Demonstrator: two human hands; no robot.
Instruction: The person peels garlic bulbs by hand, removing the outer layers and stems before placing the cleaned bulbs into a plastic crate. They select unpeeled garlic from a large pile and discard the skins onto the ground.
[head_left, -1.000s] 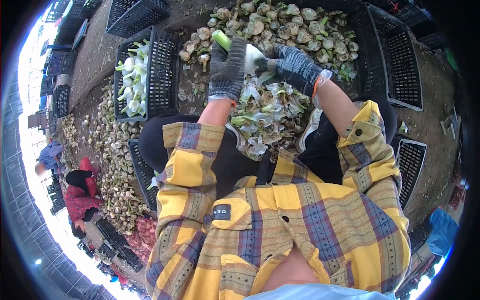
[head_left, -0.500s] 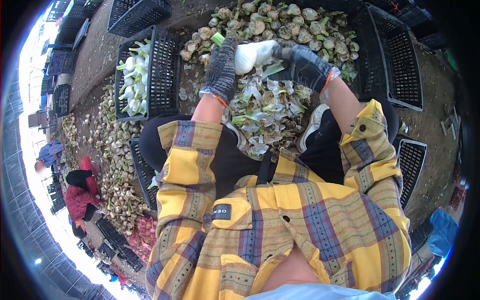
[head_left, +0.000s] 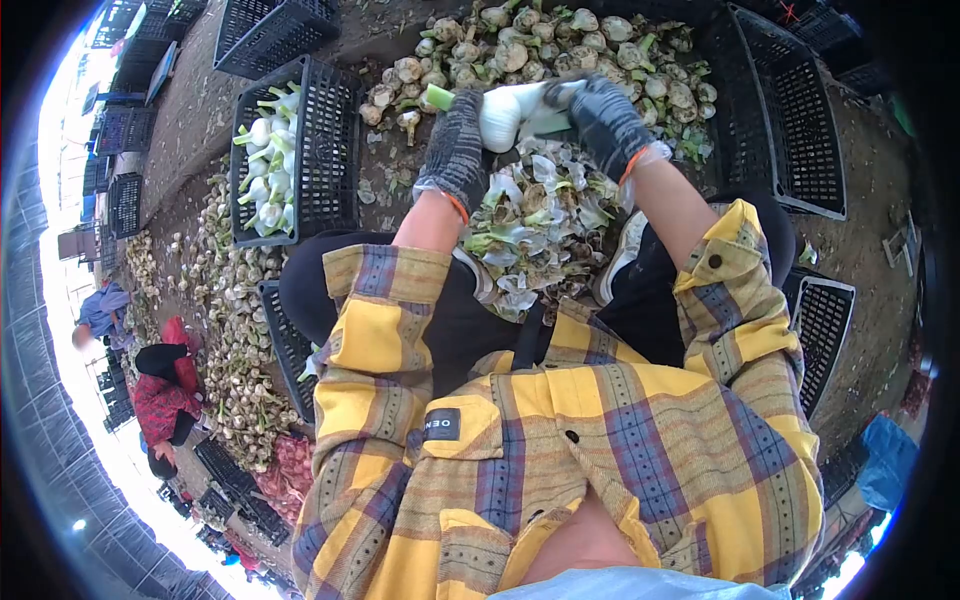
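A white garlic bulb (head_left: 498,121) with a cut green stem is gripped by my left hand (head_left: 455,145), which wears a dark knit glove under thin clear plastic. The stem pokes out past the fingers on the left. My gloved right hand (head_left: 606,120) pinches the garlic peel (head_left: 540,97), a pale layer stretched from the bulb's right side. A flat grey-green strip like a blade (head_left: 550,124) sticks out below the right fingers; its other end is hidden in the hand. Under both hands lies a heap of loose peelings (head_left: 540,225), between my shoes.
Unpeeled garlic (head_left: 560,50) is piled ahead. A black crate (head_left: 328,150) at left holds peeled white bulbs (head_left: 268,170); another black crate (head_left: 790,120) stands at right. More garlic (head_left: 235,330) covers the ground at left, near a person in red (head_left: 165,390).
The bulb has turned and shifted slightly right, showing a smoother white side. My right hand has tilted, its wrist drawn inward, with the peel still pinched; my left hand moved slightly right.
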